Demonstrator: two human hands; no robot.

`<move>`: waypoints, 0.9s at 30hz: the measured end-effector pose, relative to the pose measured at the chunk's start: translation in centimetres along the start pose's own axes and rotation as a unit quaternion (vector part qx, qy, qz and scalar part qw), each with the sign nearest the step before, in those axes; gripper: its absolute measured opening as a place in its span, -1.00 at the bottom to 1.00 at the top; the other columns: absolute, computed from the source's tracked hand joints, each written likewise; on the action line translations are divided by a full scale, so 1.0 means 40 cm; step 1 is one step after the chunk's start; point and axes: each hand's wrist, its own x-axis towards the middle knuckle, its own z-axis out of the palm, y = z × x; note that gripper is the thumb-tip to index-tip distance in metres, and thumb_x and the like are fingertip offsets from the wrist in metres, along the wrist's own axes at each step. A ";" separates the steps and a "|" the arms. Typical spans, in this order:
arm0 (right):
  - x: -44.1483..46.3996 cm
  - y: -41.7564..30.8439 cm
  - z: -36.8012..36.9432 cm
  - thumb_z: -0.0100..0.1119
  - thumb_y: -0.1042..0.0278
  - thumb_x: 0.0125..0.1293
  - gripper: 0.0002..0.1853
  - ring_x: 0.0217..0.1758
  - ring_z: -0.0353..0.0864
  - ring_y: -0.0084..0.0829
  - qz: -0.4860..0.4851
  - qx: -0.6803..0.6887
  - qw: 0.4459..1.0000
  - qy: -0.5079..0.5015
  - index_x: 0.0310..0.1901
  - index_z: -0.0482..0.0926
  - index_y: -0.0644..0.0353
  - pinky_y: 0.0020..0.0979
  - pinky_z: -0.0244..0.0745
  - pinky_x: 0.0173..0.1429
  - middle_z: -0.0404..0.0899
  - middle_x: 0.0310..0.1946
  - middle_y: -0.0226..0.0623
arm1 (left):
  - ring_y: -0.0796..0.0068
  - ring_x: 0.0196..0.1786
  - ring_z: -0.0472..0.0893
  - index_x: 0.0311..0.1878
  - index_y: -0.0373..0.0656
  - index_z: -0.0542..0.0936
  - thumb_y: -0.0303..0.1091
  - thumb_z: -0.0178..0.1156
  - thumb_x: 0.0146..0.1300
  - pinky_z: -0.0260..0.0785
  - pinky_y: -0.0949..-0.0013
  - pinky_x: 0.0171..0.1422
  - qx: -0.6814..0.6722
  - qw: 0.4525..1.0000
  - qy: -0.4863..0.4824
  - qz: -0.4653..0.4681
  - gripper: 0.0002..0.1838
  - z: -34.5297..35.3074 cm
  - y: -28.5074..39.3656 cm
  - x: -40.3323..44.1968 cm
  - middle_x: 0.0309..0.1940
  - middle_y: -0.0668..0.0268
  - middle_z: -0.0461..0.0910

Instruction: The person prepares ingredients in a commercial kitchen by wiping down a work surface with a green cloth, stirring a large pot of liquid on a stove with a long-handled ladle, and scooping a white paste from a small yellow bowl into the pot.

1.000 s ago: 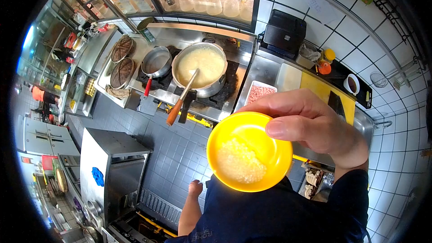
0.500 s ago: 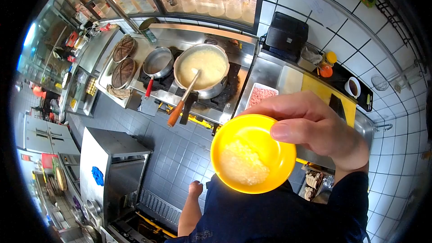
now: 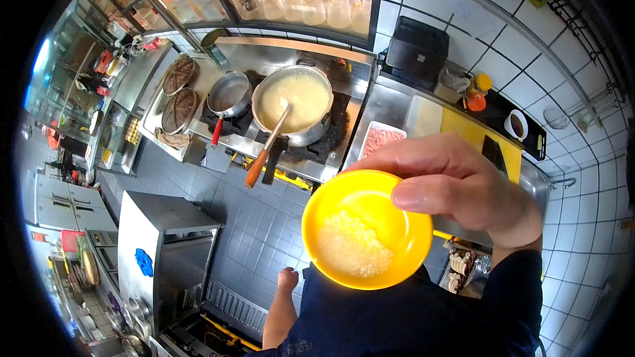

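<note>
My right hand [image 3: 450, 182] pinches the rim of a small yellow bowl [image 3: 403, 251], thumb inside and fingers beneath. Pale, finely chopped bits, like minced garlic, lie in the bowl [image 3: 350, 244], which is held close to the camera and tilted toward it. My left hand [image 3: 288, 279] hangs low at my side with its fingers curled, nothing visible in it. Ahead on the stove, a large pot [image 3: 309, 135] holds a cloudy, pale yellow liquid [image 3: 301, 96]. A ladle with a wooden handle [image 3: 256, 169] rests in that pot.
Left of the pot stands a saucepan with a red handle [image 3: 217, 130]. A white tray of pink minced meat [image 3: 382, 137] sits on the counter, partly behind my hand. Beyond it are a yellow cutting board [image 3: 463, 129], a dark knife [image 3: 493, 152] and a cup of dark liquid [image 3: 516, 125].
The yellow bowl has shifted slightly left and down in view, still in my right hand. My left hand looks about the same.
</note>
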 end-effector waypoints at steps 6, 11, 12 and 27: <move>-0.006 -0.030 0.006 0.07 0.15 0.32 -0.46 -0.13 0.68 -0.41 0.055 0.019 0.998 0.014 0.15 0.54 0.47 -0.55 0.57 -0.05 0.66 -0.13 -0.10 | -0.02 0.15 0.61 0.08 -0.19 0.65 -0.17 0.14 0.18 0.44 0.10 0.29 -0.006 1.000 -0.009 -0.019 -0.56 -0.007 -0.003 -0.019 0.03 -0.05 0.65; -0.009 -0.033 0.003 0.06 0.12 0.29 -0.44 -0.10 0.69 -0.35 0.017 -0.002 1.000 0.002 0.15 0.54 0.47 -0.48 0.58 0.00 0.66 -0.11 -0.07 | -0.07 0.11 0.62 0.06 -0.23 0.63 -0.16 0.17 0.21 0.46 0.07 0.23 -0.069 0.996 0.011 0.058 -0.56 -0.010 -0.004 -0.022 -0.02 -0.10 0.65; -0.008 -0.036 0.003 0.06 0.11 0.29 -0.43 -0.11 0.69 -0.35 0.014 -0.003 1.000 0.000 0.15 0.54 0.47 -0.47 0.58 -0.01 0.66 -0.12 -0.07 | -0.09 0.09 0.62 0.05 -0.25 0.63 -0.17 0.18 0.21 0.47 0.05 0.21 -0.081 0.993 0.019 0.083 -0.57 -0.009 -0.005 -0.025 -0.04 -0.12 0.65; -0.008 -0.084 0.004 0.06 0.30 0.29 -0.44 -0.12 0.66 -0.35 0.012 0.071 0.995 -0.075 0.16 0.45 0.68 -0.41 0.53 -0.02 0.65 -0.18 0.04 | -0.15 0.09 0.61 0.02 -0.34 0.62 -0.14 0.16 0.22 0.46 0.04 0.21 -0.012 0.995 0.023 0.094 -0.54 0.126 -0.140 0.109 -0.04 -0.20 0.64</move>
